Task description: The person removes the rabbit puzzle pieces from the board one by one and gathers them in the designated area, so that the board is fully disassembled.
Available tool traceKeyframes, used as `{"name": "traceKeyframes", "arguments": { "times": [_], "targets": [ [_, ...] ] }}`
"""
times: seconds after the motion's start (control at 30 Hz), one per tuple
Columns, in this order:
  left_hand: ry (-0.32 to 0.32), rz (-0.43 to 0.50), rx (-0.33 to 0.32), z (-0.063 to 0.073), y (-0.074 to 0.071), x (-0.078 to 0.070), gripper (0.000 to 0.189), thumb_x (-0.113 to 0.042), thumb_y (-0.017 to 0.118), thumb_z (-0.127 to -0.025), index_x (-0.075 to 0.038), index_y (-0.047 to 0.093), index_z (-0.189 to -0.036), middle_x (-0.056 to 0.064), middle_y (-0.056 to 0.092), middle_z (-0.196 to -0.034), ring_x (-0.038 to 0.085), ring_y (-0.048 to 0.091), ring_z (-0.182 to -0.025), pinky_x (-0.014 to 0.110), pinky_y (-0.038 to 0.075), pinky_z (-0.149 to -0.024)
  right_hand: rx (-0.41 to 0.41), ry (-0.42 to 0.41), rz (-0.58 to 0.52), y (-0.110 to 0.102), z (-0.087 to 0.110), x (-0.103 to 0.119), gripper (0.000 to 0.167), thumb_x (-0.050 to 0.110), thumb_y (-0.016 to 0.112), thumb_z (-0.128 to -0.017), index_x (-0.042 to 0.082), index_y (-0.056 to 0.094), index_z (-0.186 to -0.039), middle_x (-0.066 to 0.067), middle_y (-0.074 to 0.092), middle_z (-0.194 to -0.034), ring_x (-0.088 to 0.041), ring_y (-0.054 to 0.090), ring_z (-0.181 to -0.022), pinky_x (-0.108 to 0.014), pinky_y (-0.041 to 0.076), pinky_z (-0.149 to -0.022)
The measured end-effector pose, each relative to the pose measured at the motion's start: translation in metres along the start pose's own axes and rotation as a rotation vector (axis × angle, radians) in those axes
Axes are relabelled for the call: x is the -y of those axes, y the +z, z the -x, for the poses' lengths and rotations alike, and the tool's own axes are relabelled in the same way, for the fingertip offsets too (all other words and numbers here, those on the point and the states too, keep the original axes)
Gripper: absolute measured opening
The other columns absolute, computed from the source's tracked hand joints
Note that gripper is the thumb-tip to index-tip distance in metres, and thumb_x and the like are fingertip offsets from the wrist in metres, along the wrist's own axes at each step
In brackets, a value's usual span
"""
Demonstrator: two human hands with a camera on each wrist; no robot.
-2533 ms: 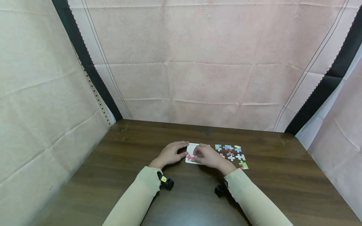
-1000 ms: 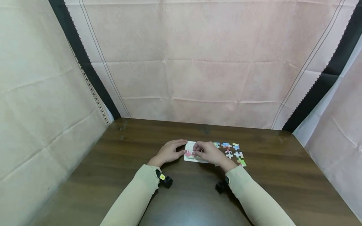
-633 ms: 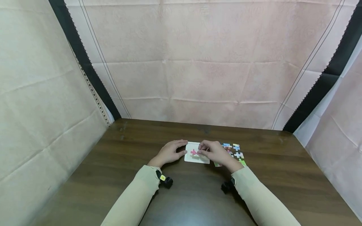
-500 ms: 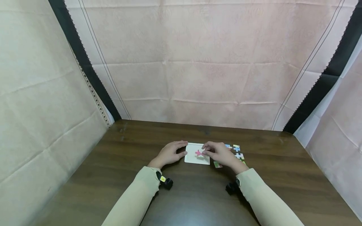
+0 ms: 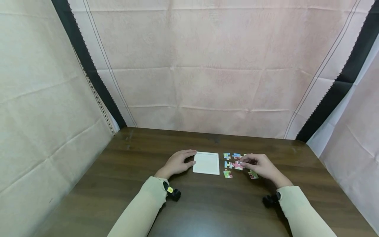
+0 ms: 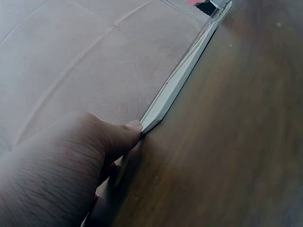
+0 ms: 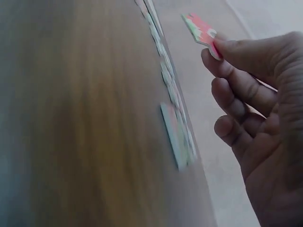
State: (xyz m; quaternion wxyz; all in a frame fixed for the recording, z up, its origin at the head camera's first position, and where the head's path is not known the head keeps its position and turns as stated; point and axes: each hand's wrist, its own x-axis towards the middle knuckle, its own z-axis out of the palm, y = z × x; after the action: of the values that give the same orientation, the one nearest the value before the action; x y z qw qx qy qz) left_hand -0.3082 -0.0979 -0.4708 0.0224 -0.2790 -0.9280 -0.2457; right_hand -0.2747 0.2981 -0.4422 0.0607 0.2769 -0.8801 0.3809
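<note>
A white square puzzle tray point(image 5: 206, 163) lies flat on the table. My left hand point(image 5: 177, 163) rests at its left side, fingers extended by the top corner; in the left wrist view the thumb point(image 6: 124, 137) touches the tray's edge. Right of the tray, my right hand point(image 5: 262, 167) pinches a pink puzzle piece point(image 5: 238, 165) between thumb and fingertips. The right wrist view shows this piece point(image 7: 201, 30), pink with a green edge, raised off the table. Beneath and around that hand lie loose puzzle pieces, some hidden by it.
Several loose puzzle pieces sit in rough rows beside the tray, among them a blue-green one point(image 5: 226, 156), a green one point(image 5: 228, 174) and another green one point(image 5: 253, 174). The brown wooden table point(image 5: 189, 207) ends against a pale cloth wall point(image 5: 213, 82).
My right hand has moved right, carrying the pink puzzle piece from over the tray to above the loose pieces. My left hand has stayed by the tray.
</note>
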Motion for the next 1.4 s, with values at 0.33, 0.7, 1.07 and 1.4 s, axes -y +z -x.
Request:
{"name": "traceKeyframes", "arguments": {
  "times": [0.33,0.7,1.07,1.4],
  "targets": [
    [0.005,-0.006,-0.010,-0.001,0.000,0.002,0.054,-0.046,0.055,-0.103,-0.024,0.048,-0.152,-0.003,0.044,-0.156,0.022,0.038,-0.144,0.048,0.030,-0.116,0.127,-0.178,0.004,-0.004,0.006,-0.011,0.011,0.010,0.075,-0.092,0.019,0.077,-0.097,0.002,0.071,-0.090,-0.008,0.059,-0.070,-0.026,0.051,-0.057],
    [0.009,-0.012,-0.013,-0.001,-0.001,0.002,0.054,-0.046,0.054,-0.103,-0.024,0.049,-0.151,-0.002,0.044,-0.156,0.022,0.038,-0.144,0.048,0.030,-0.116,0.136,-0.232,0.138,-0.004,0.004,-0.011,0.009,0.012,0.075,-0.092,0.020,0.076,-0.095,0.004,0.069,-0.094,-0.005,0.056,-0.078,-0.026,0.050,-0.063],
    [0.009,-0.015,-0.016,-0.002,0.000,0.002,0.053,-0.046,0.055,-0.103,-0.024,0.049,-0.151,-0.003,0.045,-0.155,0.021,0.038,-0.144,0.046,0.030,-0.117,0.152,-0.207,0.159,-0.003,0.003,-0.009,0.009,0.014,0.075,-0.092,0.023,0.074,-0.093,0.010,0.067,-0.094,-0.004,0.055,-0.076,-0.025,0.052,-0.060],
    [0.041,-0.001,-0.023,-0.001,0.000,0.004,0.054,-0.043,0.055,-0.103,-0.021,0.048,-0.152,-0.004,0.044,-0.156,0.023,0.038,-0.144,0.048,0.031,-0.116,-0.026,-0.154,0.259,0.001,-0.006,-0.004,0.007,0.015,0.075,-0.093,0.017,0.077,-0.100,0.010,0.068,-0.093,-0.012,0.056,-0.082,-0.031,0.048,-0.067]
  ]
}}
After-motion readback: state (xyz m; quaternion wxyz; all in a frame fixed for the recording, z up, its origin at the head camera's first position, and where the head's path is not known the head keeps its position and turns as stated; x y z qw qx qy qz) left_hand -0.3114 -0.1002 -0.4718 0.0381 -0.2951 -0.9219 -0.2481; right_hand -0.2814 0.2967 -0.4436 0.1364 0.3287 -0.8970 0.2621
